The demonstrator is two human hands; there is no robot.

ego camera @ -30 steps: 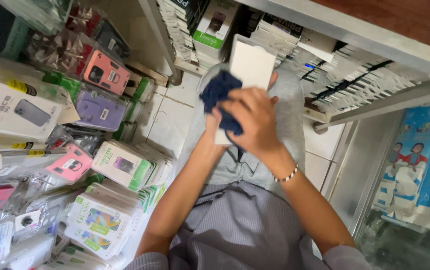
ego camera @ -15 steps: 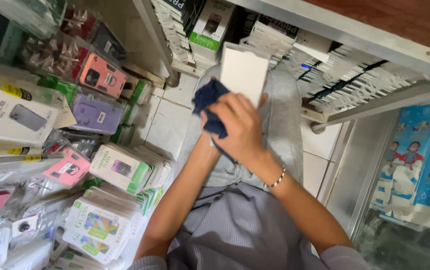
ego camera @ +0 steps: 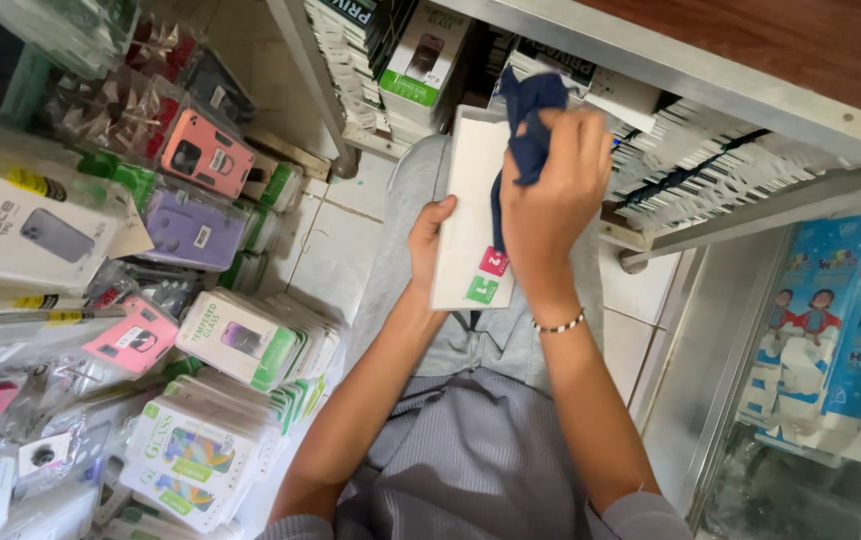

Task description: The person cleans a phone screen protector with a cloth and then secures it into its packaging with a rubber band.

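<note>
While the left hand is clamping the white panel by its left edge, long axis running away from the body over the lap, the right hand is sitting on its upper right, fingers closed around a dark blue cloth.

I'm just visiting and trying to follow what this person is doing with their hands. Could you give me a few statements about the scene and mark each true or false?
1. The right hand grips a dark blue cloth. True.
2. The left hand holds a white flat sheet by its edge. True.
3. The white flat sheet carries a pink and a green tab near its lower end. True.
4. The right wrist is bare. False: it wears a beaded bracelet.
5. The cloth lies on the floor. False: it is held up against the sheet.
6. The phone cases sit to the person's right. False: they are on the left.
</note>
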